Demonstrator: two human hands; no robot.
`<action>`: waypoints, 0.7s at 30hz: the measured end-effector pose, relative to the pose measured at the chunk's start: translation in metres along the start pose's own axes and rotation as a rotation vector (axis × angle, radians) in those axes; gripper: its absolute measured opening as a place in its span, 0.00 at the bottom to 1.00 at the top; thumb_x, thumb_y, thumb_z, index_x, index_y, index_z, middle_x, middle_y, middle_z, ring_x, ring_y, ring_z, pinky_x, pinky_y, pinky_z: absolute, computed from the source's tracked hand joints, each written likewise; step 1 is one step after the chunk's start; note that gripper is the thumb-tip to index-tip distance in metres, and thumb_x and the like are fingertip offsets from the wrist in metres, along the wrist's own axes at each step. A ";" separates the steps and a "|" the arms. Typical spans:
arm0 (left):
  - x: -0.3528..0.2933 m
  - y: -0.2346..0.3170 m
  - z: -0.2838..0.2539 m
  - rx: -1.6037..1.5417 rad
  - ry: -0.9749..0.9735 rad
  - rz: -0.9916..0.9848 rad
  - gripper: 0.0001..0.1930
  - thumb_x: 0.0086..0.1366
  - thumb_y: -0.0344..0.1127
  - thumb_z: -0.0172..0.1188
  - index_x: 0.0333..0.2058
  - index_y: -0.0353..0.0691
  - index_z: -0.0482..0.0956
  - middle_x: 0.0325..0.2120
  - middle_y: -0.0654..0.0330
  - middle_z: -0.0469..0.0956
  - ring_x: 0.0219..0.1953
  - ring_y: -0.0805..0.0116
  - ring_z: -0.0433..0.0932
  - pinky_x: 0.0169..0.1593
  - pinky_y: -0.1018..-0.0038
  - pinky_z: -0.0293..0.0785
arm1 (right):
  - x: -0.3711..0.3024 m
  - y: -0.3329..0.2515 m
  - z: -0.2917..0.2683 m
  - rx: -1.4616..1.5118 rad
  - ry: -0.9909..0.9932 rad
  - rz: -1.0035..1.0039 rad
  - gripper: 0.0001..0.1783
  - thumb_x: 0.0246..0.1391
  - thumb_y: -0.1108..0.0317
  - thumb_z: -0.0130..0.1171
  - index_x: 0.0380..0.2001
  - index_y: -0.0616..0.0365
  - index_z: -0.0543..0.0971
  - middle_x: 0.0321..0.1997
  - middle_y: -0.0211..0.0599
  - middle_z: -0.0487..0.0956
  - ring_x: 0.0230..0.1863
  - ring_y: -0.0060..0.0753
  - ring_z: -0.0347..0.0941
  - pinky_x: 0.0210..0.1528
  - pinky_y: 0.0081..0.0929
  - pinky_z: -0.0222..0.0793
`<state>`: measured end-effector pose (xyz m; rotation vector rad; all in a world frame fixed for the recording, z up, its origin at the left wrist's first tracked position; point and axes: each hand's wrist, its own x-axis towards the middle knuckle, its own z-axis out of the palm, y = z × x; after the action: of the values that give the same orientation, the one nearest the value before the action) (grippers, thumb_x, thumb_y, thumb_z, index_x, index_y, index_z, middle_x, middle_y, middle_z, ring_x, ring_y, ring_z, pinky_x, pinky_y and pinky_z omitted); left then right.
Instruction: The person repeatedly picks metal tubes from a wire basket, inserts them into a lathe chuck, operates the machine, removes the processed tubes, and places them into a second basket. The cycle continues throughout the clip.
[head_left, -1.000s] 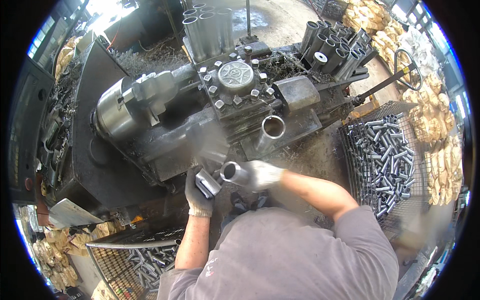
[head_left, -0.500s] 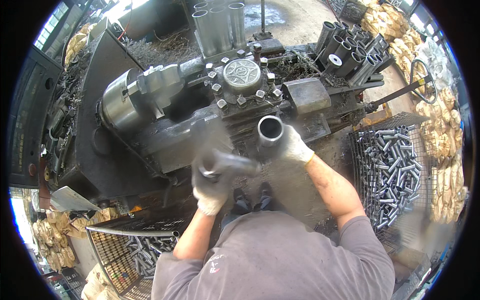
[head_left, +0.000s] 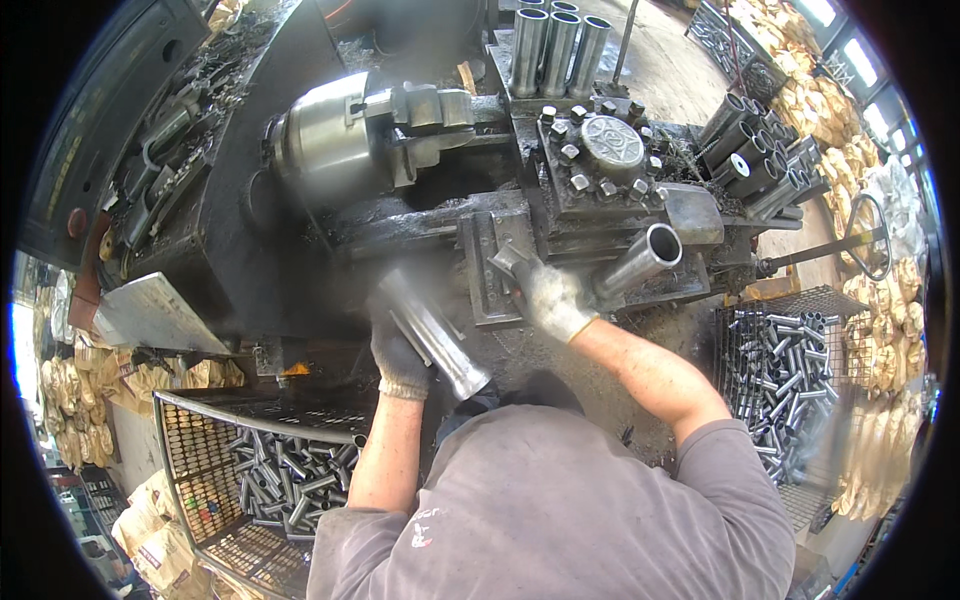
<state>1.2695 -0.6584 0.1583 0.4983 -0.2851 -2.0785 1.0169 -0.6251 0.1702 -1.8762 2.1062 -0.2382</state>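
Note:
My left hand (head_left: 398,352), in a dark-stained glove, is closed round a shiny metal tube (head_left: 428,328), which slants down to the right toward my body. My right hand (head_left: 557,302), in a whiter glove, reaches over a flat ledge (head_left: 482,285) on the front of a lathe. Its fingers close at a small flat metal piece (head_left: 508,258); their tips are partly hidden. Just right of that hand, a second metal tube (head_left: 630,268) stands on the lathe, its open end up.
The lathe's chuck (head_left: 335,130) lies far left, and its bolted tool post (head_left: 612,145) is behind my right hand. Upright tubes (head_left: 560,55) stand at the back; more tubes (head_left: 755,150) are stacked right. Wire baskets of short tubes flank me, left (head_left: 290,480) and right (head_left: 785,385).
My right hand has left the upright tube and moved left to the small metal piece. The tube in my left hand has swung to slant down rightward. My head view has shifted left.

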 end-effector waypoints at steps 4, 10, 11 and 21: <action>0.018 0.006 -0.021 0.021 0.004 -0.014 0.44 0.71 0.78 0.49 0.62 0.40 0.77 0.53 0.44 0.83 0.48 0.43 0.85 0.53 0.42 0.83 | -0.007 -0.025 -0.031 0.490 0.125 0.101 0.18 0.60 0.60 0.67 0.46 0.62 0.82 0.33 0.43 0.86 0.36 0.44 0.86 0.37 0.46 0.80; 0.045 0.001 -0.017 -0.036 -0.055 0.121 0.43 0.74 0.71 0.53 0.71 0.40 0.69 0.66 0.49 0.75 0.67 0.45 0.74 0.72 0.50 0.68 | 0.001 -0.054 -0.087 0.637 -0.254 0.071 0.37 0.59 0.43 0.70 0.54 0.68 0.82 0.38 0.45 0.88 0.40 0.38 0.86 0.45 0.33 0.82; 0.048 -0.006 -0.020 -0.012 -0.073 0.180 0.42 0.75 0.69 0.54 0.72 0.40 0.67 0.67 0.50 0.74 0.68 0.46 0.73 0.73 0.52 0.67 | -0.001 -0.072 -0.088 0.537 -0.447 0.035 0.40 0.52 0.41 0.75 0.52 0.69 0.82 0.40 0.53 0.87 0.44 0.42 0.87 0.47 0.38 0.82; 0.170 0.182 0.095 2.090 0.042 0.675 0.36 0.64 0.45 0.65 0.69 0.37 0.71 0.57 0.53 0.80 0.64 0.57 0.77 0.68 0.54 0.73 | 0.050 -0.101 -0.260 0.249 0.050 -0.369 0.42 0.43 0.60 0.79 0.61 0.60 0.75 0.52 0.53 0.85 0.49 0.53 0.86 0.53 0.43 0.84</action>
<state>1.2841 -0.8987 0.2738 1.2780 -2.2021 -0.4156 1.0195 -0.7080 0.4410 -2.1027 1.6522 -0.6054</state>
